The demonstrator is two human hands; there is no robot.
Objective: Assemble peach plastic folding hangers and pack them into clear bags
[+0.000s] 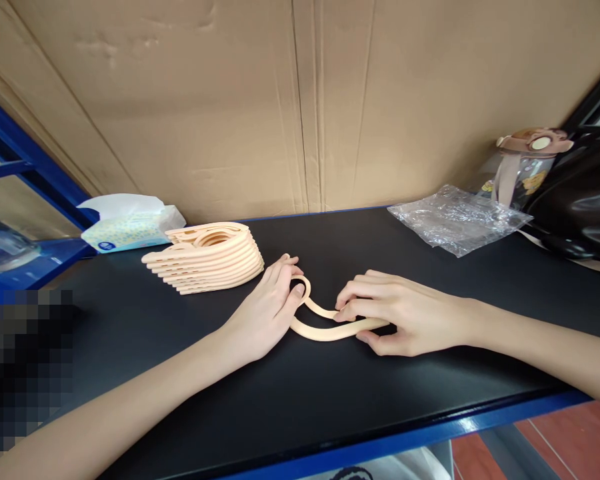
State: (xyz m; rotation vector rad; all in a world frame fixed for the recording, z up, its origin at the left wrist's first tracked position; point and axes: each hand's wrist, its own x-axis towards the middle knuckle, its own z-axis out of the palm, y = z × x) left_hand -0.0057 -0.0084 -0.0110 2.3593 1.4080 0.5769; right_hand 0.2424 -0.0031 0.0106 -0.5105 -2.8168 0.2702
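A beige plastic hanger (pixel 325 331) lies on the black tabletop (pixel 300 400) between my hands, its round hook towards the left. My left hand (pixel 265 310) is closed around the hook end, its fingers covering part of it. At the other end, my right hand (pixel 397 310) pinches the curved body between thumb and fingers. A neat stack of matching beige hangers (pixel 220 263) sits just beyond my left hand, apart from it.
A tissue pack (pixel 133 223) stands at the back left by the blue frame (pixel 35 167). Crumpled clear plastic (pixel 457 217) lies at the back right, near a drink bottle (pixel 523 173) and a shiny black bag (pixel 580 200). Cardboard (pixel 205 107) lines the back.
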